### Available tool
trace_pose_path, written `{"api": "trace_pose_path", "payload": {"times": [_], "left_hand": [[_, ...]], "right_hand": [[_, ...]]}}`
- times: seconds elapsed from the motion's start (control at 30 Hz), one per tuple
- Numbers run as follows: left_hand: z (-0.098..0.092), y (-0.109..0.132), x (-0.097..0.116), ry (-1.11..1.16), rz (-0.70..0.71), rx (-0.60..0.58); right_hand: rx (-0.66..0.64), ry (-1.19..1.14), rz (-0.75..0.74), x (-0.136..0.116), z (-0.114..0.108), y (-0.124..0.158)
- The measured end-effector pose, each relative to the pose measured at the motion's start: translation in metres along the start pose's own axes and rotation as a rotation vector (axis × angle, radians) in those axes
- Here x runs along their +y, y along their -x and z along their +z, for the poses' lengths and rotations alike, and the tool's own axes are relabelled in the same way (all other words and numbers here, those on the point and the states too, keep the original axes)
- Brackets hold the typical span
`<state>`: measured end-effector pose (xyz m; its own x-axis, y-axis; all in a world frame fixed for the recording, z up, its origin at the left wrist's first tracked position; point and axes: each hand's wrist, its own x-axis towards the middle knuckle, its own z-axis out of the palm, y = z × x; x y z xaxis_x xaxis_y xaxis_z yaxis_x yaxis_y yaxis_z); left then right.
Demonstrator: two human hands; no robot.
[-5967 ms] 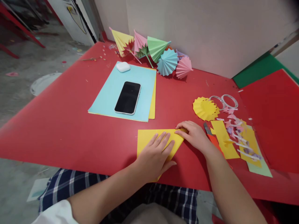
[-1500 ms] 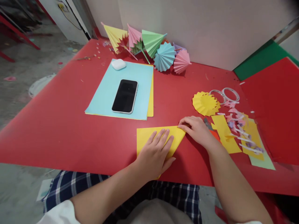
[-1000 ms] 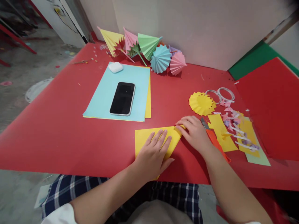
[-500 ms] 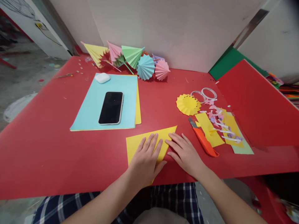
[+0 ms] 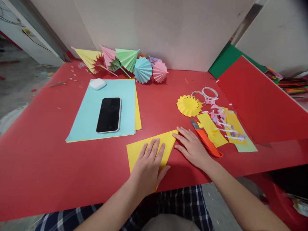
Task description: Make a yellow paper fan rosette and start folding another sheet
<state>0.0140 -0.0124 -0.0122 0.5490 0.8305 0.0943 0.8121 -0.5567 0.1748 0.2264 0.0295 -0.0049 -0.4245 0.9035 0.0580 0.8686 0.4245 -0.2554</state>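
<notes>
A folded sheet of yellow paper (image 5: 138, 149) lies near the front edge of the red table. My left hand (image 5: 149, 168) rests flat on it with the fingers spread, hiding its lower middle. At the paper's upper right corner, the fingertips of my right hand (image 5: 191, 147) touch the slanted edge; its fingers are stretched out and apart. Just right of that hand lies an orange box cutter (image 5: 208, 142) with its blade out. Beyond it are cut yellow paper pieces (image 5: 211, 130) and a pleated yellow paper ring (image 5: 189, 106).
Left of the hands, a phone (image 5: 109, 115) and a white case (image 5: 98, 84) lie on light blue sheets (image 5: 83, 120). Small paper umbrellas (image 5: 143, 70) line the wall. Tape rolls (image 5: 209, 93) and paper scraps (image 5: 231, 130) lie before a leaning red board (image 5: 260, 102).
My right hand has slid up along the paper's slanted edge to its top corner. My left hand stays flat on the paper. The camera view has shifted slightly.
</notes>
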Motion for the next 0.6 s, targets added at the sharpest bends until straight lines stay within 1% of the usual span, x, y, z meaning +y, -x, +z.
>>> {"api": "trace_pose_path", "payload": {"times": [0.13, 0.2, 0.27, 0.33, 0.47, 0.6], "left_hand": [[-0.002, 0.000, 0.000, 0.002, 0.005, -0.005], [-0.003, 0.000, 0.001, 0.005, 0.006, -0.012], [-0.003, 0.000, 0.001, 0.009, 0.006, -0.019], [-0.003, 0.000, 0.001, 0.013, 0.010, -0.025], [-0.003, 0.001, 0.001, 0.019, 0.016, -0.036], [-0.004, 0.000, 0.001, 0.021, 0.011, -0.047]], "right_hand": [[0.096, -0.141, 0.043, 0.004, -0.002, -0.007], [0.153, -0.203, 0.043, 0.006, -0.004, -0.014], [0.182, -0.242, 0.061, 0.008, -0.005, -0.023], [0.158, -0.253, 0.082, 0.009, -0.008, -0.034], [0.056, -0.279, 0.101, 0.009, -0.013, -0.052], [-0.054, -0.313, 0.116, 0.008, -0.019, -0.061]]}}
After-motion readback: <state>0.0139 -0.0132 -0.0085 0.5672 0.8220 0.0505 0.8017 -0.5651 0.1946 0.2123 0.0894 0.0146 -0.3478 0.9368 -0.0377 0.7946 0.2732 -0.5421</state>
